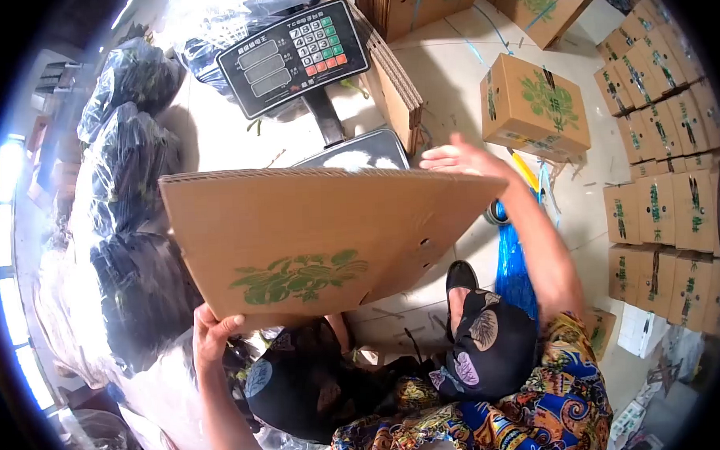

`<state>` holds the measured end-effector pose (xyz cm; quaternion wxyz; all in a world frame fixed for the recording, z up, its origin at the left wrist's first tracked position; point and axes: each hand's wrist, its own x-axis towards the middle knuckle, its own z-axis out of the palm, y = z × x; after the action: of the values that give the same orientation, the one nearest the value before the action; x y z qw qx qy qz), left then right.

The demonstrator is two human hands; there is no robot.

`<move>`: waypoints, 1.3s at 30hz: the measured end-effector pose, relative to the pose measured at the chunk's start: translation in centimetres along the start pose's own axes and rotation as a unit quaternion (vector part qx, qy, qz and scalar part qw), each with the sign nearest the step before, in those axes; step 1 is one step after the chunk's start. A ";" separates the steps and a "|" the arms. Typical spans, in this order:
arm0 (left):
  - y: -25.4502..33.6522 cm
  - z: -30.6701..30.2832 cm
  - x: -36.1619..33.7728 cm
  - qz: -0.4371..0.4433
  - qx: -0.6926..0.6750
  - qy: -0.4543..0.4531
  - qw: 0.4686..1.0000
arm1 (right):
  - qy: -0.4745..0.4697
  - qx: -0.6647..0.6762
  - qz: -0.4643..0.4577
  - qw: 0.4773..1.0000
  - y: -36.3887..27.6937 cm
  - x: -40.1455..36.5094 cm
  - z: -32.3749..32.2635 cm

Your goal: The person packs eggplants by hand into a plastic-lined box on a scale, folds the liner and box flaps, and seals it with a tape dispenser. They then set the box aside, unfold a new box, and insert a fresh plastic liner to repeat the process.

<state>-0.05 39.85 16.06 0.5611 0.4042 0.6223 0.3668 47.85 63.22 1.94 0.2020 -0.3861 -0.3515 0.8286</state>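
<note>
A flattened cardboard box [312,227] with a green vegetable print is tilted up in front of my lap. My left hand [215,332] pinches its lower left corner, thumb on the near face. Over at the upper right corner, my right hand [467,159] has its fingers stretched out, palm close to the box edge. Behind the cardboard stands a digital scale, its keypad display [295,57] facing me; the box hides part of the weighing plate [357,150].
Plastic bags of dark produce [132,169] line the left side. A closed carton [534,108] sits on the tiled floor, with stacked cartons [661,206] along the right. More folded cardboard [390,73] leans beside the scale. Blue plastic [516,271] lies near my right leg.
</note>
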 end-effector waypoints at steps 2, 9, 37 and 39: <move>-0.7 -0.2 1.1 0.017 0.000 -0.009 1.000 | -0.082 -0.150 -0.080 0.982 -3.1 -6.2 3.0; -1.5 1.2 6.7 0.079 0.012 -0.050 0.996 | -0.093 -0.508 -0.120 0.848 -10.1 -18.2 16.6; 2.2 9.9 15.5 0.199 -0.091 -0.040 0.975 | 0.089 -0.434 -0.080 0.893 -2.2 -7.8 18.3; 3.1 10.1 14.4 0.217 -0.111 -0.035 0.969 | 0.176 -0.572 -0.117 0.793 -2.8 -7.8 17.9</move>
<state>9.69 54.28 12.14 0.5307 0.4773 0.4550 0.5324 38.85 52.73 16.07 0.0983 -0.5263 -0.7619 0.3644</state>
